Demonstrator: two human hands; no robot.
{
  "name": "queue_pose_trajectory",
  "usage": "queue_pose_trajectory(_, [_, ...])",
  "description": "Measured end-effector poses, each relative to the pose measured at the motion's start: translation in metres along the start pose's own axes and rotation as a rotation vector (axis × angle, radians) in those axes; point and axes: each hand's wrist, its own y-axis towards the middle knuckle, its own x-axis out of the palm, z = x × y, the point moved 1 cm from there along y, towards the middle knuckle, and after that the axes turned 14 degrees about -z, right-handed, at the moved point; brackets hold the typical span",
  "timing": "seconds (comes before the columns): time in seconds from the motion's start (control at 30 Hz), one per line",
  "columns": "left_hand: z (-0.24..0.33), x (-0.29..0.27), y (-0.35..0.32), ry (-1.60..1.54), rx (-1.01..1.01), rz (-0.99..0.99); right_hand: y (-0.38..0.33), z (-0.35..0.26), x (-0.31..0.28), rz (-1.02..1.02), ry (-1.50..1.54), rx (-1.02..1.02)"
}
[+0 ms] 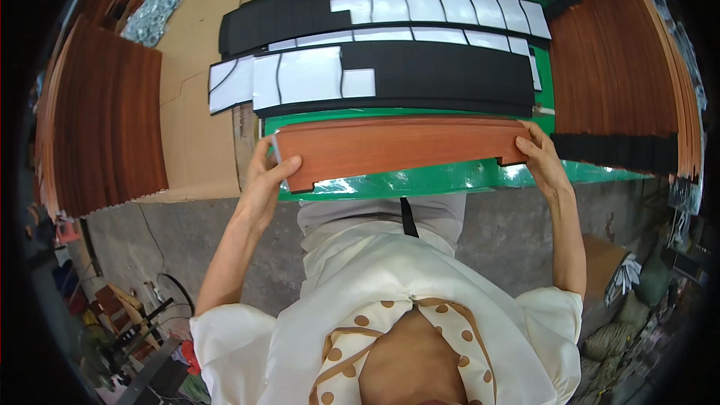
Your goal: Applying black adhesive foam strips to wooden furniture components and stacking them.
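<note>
Between my two hands I hold a long reddish-brown wooden board (397, 148) by its ends, over the near edge of the green work surface. The board has small notches along its near edge. My left hand (268, 171) grips the left end with the thumb on top. At the other end, my right hand (538, 151) pinches the board, thumb on its face. Just beyond it lie black strips (450, 75) partly covered by white rectangular pieces (307, 76). A similar black strip (277, 22) with white pieces lies farther back.
Stacks of brown boards stand at the left (105, 120) and at the right (615, 60). Brown cardboard (199, 105) covers the table's left part. Clear plastic packets (169, 0) lie at the far left. The green surface (442, 180) ends just in front of me.
</note>
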Motion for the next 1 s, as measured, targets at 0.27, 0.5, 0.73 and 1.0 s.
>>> queue_pose_trajectory(0.27, [-0.001,-0.008,0.001,0.131,0.487,-0.082,-0.009,0.011,-0.022,-0.103,-0.259,-0.419])
queue_pose_trajectory(0.5, [-0.038,-0.018,0.021,0.541,0.366,-0.107,0.003,0.035,-0.008,0.042,-0.724,-0.310])
queue_pose_trajectory(0.73, [-0.051,-0.007,0.032,0.376,0.582,-0.193,0.014,0.054,-0.007,-0.034,-0.305,-0.514])
queue_pose_trajectory(1.0, [-0.065,-0.016,0.044,0.446,0.627,-0.151,0.028,0.057,0.000,0.022,-0.565,-0.600])
